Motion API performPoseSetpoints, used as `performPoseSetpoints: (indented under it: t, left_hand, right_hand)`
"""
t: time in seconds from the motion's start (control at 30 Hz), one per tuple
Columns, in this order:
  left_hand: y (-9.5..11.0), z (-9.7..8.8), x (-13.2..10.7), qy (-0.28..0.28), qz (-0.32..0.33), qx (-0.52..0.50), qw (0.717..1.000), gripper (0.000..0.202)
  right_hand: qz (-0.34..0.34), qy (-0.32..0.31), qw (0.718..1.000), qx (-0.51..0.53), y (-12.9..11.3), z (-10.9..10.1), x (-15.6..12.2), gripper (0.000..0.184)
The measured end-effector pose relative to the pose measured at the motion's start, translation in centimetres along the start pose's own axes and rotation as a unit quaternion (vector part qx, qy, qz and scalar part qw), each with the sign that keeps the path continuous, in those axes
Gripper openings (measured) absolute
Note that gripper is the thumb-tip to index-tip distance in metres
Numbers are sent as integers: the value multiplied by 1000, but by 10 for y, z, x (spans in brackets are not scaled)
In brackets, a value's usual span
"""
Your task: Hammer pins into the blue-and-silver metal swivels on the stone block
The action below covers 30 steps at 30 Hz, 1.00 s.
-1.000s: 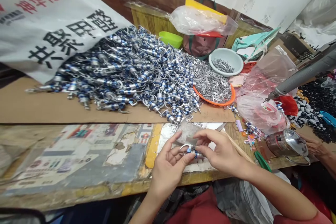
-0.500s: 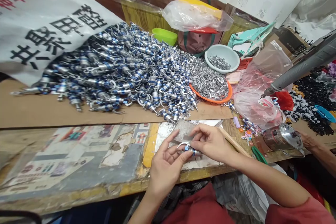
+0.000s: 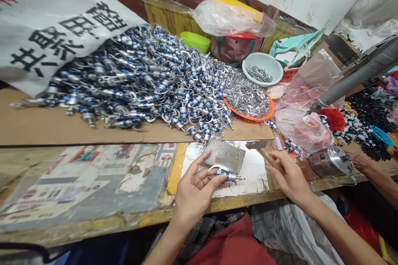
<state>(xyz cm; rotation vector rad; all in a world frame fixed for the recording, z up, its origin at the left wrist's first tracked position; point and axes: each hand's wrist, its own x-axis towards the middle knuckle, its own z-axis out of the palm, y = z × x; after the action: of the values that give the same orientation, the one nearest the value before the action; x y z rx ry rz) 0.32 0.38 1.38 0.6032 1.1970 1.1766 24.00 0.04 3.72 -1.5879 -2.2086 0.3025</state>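
Note:
My left hand (image 3: 197, 188) is closed on a small blue-and-silver metal piece (image 3: 229, 174) with a curved silver arm, pinched between thumb and fingers. The piece lies on its side against the near edge of a grey metal block (image 3: 225, 156), its thin end pointing right. My right hand (image 3: 290, 176) has its fingers on the wooden handle of a hammer (image 3: 272, 160), whose dark head rests over the white sheet (image 3: 255, 169) beside the block.
A large heap of similar blue-and-silver pieces (image 3: 149, 78) spreads behind my hands. Small metal links fill an orange tray (image 3: 270, 112) and a pale blue bowl (image 3: 280, 64). A grey power screwdriver (image 3: 342, 87) hangs at the right, above a metal pot (image 3: 323, 165) near another person's hand (image 3: 357, 159).
My right hand has left the blue-and-silver piece and moved right onto the hammer's handle. My left hand stays in about the same place with the piece.

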Motion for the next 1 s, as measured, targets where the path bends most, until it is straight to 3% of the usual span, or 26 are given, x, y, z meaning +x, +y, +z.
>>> performPoseSetpoints:
  t: [0.13, 0.2, 0.27, 0.37, 0.5, 0.6, 0.67, 0.73, 0.8, 0.87, 1.0]
  left_hand:
    - [0, 0, 0, 6, 0, -3, 1000, 86]
    - [0, 0, 0, 0, 1, -9, 1000, 86]
    - [0, 1, 0, -12, 3, -21, 1000, 87]
    - [0, 1, 0, -21, 4, -31, 999, 88]
    - [-2, 1, 2, -14, 11, -16, 1000, 88]
    - [-5, -1, 2, -5, 10, -7, 1000, 88]
    - [-6, -3, 1, -9, 6, 19, 1000, 70]
    - [-6, -7, 0, -11, 17, 77, 997, 41]
    - [-4, -10, -2, -7, 71, 137, 988, 22]
    - [-2, -13, -1, -6, 145, 166, 975, 13]
    - [4, -15, 8, -11, 256, 180, 950, 7]
  right_hand:
    - [-146, -20, 988, 47, -37, -14, 11, 53]
    - [-176, -1, 983, 57, -44, -15, 14, 60]
    - [-186, -20, 982, 35, -45, -11, 15, 61]
    - [-176, -66, 982, -6, -44, -5, 13, 60]
    - [-151, -51, 987, 7, -42, 0, 6, 56]
    - [-81, -38, 994, 61, -26, 4, 0, 44]
    - [-2, -7, 995, 97, -6, 7, -2, 41]
    - [76, -15, 992, 101, 16, 9, -3, 43]
    - [116, -68, 988, 80, 33, 9, 0, 41]
    - [106, -96, 989, 46, 40, 9, 12, 33]
    - [73, 4, 997, -30, 39, 10, 76, 27]
